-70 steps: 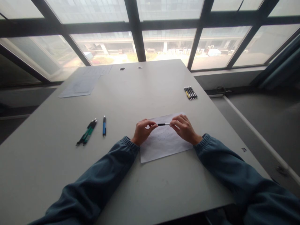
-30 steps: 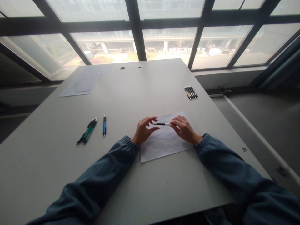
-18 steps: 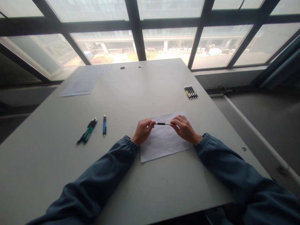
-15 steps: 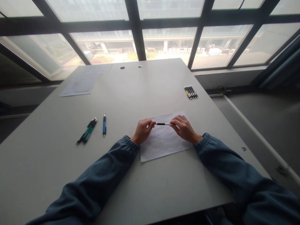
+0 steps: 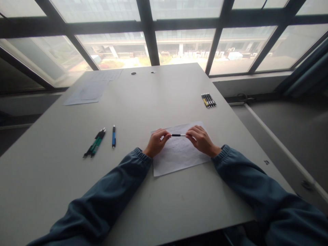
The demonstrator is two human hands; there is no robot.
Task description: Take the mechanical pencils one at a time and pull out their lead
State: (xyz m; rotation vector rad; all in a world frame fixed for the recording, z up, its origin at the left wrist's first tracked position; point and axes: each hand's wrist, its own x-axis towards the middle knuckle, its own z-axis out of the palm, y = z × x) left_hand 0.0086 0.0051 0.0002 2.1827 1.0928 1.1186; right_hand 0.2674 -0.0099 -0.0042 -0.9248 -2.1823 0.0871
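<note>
A black and white pen [image 5: 176, 135] lies level between my two hands, above a sheet of white paper [image 5: 176, 160]. My left hand [image 5: 156, 141] pinches its dark end, and my right hand [image 5: 201, 139] pinches the white end. Both ends are hidden by the fingertips. Faint marks show on the paper. To the left of my left hand is a blue pen [image 5: 113, 136] with black parts, and beyond it a few green and black pens [image 5: 95, 142] lie close together.
A neat row of several black pens [image 5: 208, 100], one with a yellow part, lies near the right edge of the white table [image 5: 159, 99]. Sheets of paper [image 5: 85, 90] rest at the back left. Two round holes are near the far edge, before the windows.
My left hand has shifted very slightly to the right along the pen. Otherwise the hands and the things on the table look the same.
</note>
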